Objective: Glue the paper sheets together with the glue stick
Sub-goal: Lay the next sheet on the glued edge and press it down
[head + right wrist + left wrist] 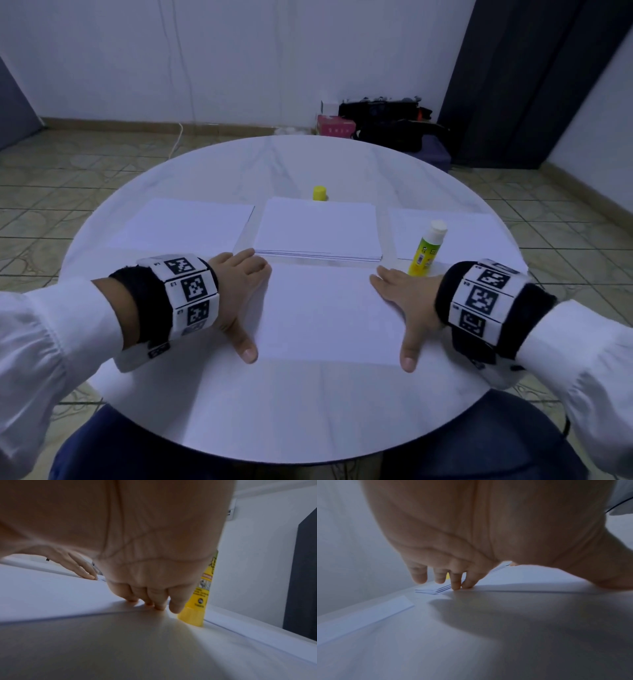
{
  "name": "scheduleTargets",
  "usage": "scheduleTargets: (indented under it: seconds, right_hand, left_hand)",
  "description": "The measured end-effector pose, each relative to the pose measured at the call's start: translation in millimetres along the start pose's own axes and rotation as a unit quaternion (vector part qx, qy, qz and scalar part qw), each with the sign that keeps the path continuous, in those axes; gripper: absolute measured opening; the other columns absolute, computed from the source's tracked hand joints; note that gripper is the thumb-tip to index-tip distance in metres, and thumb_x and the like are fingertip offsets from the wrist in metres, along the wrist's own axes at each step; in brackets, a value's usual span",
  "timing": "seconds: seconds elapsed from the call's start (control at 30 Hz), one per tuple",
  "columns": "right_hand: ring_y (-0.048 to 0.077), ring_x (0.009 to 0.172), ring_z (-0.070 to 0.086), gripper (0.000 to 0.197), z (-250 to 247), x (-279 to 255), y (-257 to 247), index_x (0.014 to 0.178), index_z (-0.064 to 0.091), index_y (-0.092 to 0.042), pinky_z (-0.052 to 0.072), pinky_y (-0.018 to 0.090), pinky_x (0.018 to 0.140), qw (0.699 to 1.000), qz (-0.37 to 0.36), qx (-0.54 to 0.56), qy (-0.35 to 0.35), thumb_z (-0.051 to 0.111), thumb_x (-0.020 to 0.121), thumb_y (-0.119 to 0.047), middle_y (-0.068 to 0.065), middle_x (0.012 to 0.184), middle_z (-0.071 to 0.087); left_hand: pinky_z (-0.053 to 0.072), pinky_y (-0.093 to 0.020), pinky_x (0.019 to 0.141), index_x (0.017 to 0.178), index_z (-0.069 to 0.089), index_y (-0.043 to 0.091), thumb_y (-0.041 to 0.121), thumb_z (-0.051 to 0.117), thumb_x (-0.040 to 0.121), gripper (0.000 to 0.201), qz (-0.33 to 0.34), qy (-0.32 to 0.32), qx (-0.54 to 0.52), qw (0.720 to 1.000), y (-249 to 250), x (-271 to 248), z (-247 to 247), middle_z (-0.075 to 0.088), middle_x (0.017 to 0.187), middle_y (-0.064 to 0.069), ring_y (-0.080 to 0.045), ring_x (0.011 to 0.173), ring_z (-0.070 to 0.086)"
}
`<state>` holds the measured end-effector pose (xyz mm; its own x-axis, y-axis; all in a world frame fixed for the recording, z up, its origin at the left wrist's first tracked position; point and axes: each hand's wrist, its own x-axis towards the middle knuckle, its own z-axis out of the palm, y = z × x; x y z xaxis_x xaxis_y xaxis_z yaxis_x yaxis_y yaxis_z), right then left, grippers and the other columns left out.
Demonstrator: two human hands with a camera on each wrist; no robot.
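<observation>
A white sheet [329, 311] lies flat in front of me on the round table [274, 411]. My left hand [239, 294] rests open at its left edge, fingertips [457, 585] on the far left corner and thumb stretched toward the near corner. On the right edge my right hand [407, 301] mirrors it, fingertips [154, 601] touching the far right corner. The glue stick [426, 250], yellow-green with a white top, stands upright just beyond my right hand [154, 561]. Its yellow cap [319, 193] stands behind the paper stack [318, 228].
A single sheet [185, 222] lies at the far left and another [445, 233] at the far right under the glue stick. The paper stack's corner [429, 591] is close to my left fingers. Bags and a pink box [334, 125] sit on the floor beyond the table.
</observation>
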<state>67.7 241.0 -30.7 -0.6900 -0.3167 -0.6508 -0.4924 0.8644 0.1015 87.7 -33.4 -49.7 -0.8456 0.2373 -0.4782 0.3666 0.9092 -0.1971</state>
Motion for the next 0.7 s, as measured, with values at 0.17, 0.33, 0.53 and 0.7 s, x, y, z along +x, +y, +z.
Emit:
scheduleTargets:
  seconds: [0.17, 0.33, 0.53, 0.7]
  right_hand:
    - [0.023, 0.143, 0.009, 0.135, -0.7, 2.4, -8.6, 0.150, -0.007, -0.007, 0.016, 0.038, 0.116, 0.999, 0.006, -0.040, 0.037, 0.083, 0.060, -0.050, 0.009, 0.155, 0.005]
    - [0.024, 0.143, 0.012, 0.133, -0.1, 5.2, -8.7, 0.150, -0.002, -0.006, 0.020, 0.044, 0.115, 0.998, 0.014, -0.054, 0.039, 0.083, 0.059, -0.052, 0.010, 0.154, 0.008]
    - [0.026, 0.138, 0.023, 0.131, -1.3, 8.5, -11.7, 0.147, 0.009, -0.006, 0.029, 0.046, 0.110, 0.997, 0.019, -0.059, 0.038, 0.085, 0.052, -0.054, 0.011, 0.149, 0.017]
    - [0.026, 0.138, 0.022, 0.134, -4.3, 5.0, -12.7, 0.148, 0.006, -0.008, 0.029, 0.047, 0.110, 0.998, 0.018, -0.039, 0.041, 0.085, 0.051, -0.054, 0.009, 0.149, 0.017]
  left_hand:
    - [0.012, -0.034, 0.119, 0.149, 0.011, 0.014, 0.101, 0.023, -0.003, 0.176, 0.001, 0.005, -0.035, 0.999, -3.2, 6.2, 1.5, 0.014, 0.152, 0.006, -0.015, 0.145, 0.008]
    - [0.013, -0.033, 0.116, 0.149, 0.013, 0.015, 0.099, 0.044, 0.010, 0.165, -0.009, 0.000, -0.050, 0.999, -1.0, 4.3, 0.2, 0.015, 0.152, 0.006, -0.013, 0.143, 0.010]
    - [0.011, -0.034, 0.117, 0.152, 0.000, 0.017, 0.100, 0.033, 0.002, 0.175, -0.031, -0.005, -0.047, 0.998, 0.6, 4.5, -3.0, 0.014, 0.156, 0.005, -0.012, 0.146, 0.009]
    - [0.014, -0.035, 0.118, 0.151, -0.016, 0.022, 0.065, 0.082, 0.052, 0.146, -0.046, 0.022, -0.119, 0.992, 9.4, -3.0, -8.1, 0.014, 0.158, 0.003, -0.016, 0.146, 0.012]
